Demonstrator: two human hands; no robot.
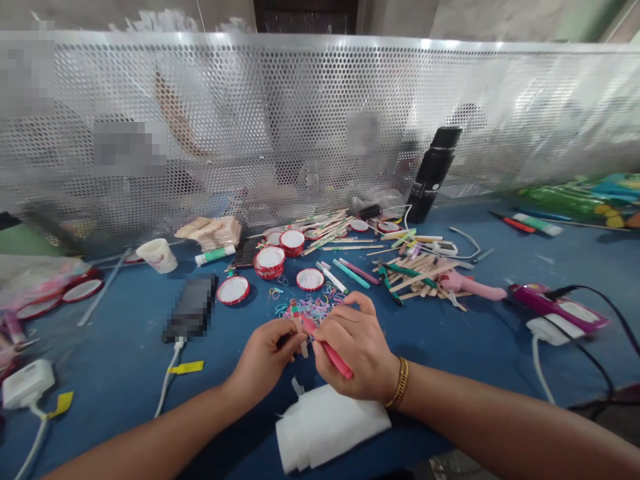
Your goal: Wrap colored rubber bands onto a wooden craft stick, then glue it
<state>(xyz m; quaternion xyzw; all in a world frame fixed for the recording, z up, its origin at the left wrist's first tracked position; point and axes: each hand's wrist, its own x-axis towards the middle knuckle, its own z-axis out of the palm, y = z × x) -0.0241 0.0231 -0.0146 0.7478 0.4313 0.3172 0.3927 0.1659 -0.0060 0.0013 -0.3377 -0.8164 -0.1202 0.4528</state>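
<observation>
Pink marker (339,360) gripped in our right hand (354,348), stick (299,325) pinched in our left hand (266,348); far end coloured, near end bare, looks part done.

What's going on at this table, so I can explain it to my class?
A person's left hand holds a flat, pale wooden stick, and the right hand holds a slim pink pen close to it; whether they touch is unclear. Small multicoloured loops lie just beyond, and a folded white cloth lies nearer the person on the blue table.
</observation>
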